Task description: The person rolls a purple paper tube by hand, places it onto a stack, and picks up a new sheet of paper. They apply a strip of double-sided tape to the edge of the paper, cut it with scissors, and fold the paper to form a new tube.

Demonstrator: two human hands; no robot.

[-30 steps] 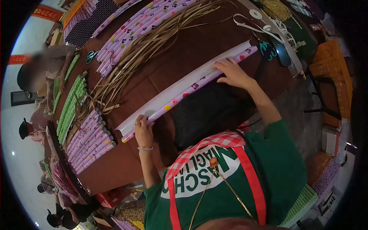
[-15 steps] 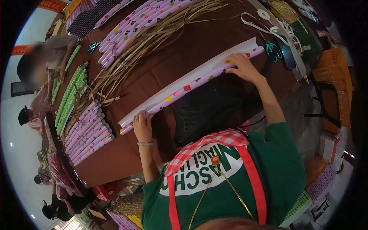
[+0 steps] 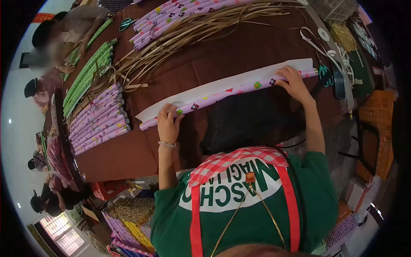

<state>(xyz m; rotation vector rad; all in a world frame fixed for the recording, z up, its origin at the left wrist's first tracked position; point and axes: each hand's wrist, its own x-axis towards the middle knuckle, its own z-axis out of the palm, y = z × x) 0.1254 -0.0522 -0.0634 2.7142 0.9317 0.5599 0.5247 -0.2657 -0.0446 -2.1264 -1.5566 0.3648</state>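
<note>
From my end, the brown table (image 3: 257, 43) is the largest thing I see, stretching around the lilac roll (image 3: 231, 93); beyond the roll, a long heap of tan strips (image 3: 188, 34) lies beside more lilac tubes; a co-worker (image 3: 83, 25) leans in at the table's far left, well apart from the roll. The roll itself lies on the table, with a white sheet (image 3: 205, 85) flat along its far side; a dark mesh thing (image 3: 239, 120) sits on its near side; left of it, I see stacked lilac tubes (image 3: 100, 118) and, farther out, green tubes (image 3: 92, 73). The left hand (image 3: 169, 123) lies across the roll near its left end, thumb apart from the fingers; the right hand (image 3: 295, 83) lies near its right end, fairly wide, fingertips over the sheet; teal-handled scissors (image 3: 326, 77) rest just beyond that end.
</note>
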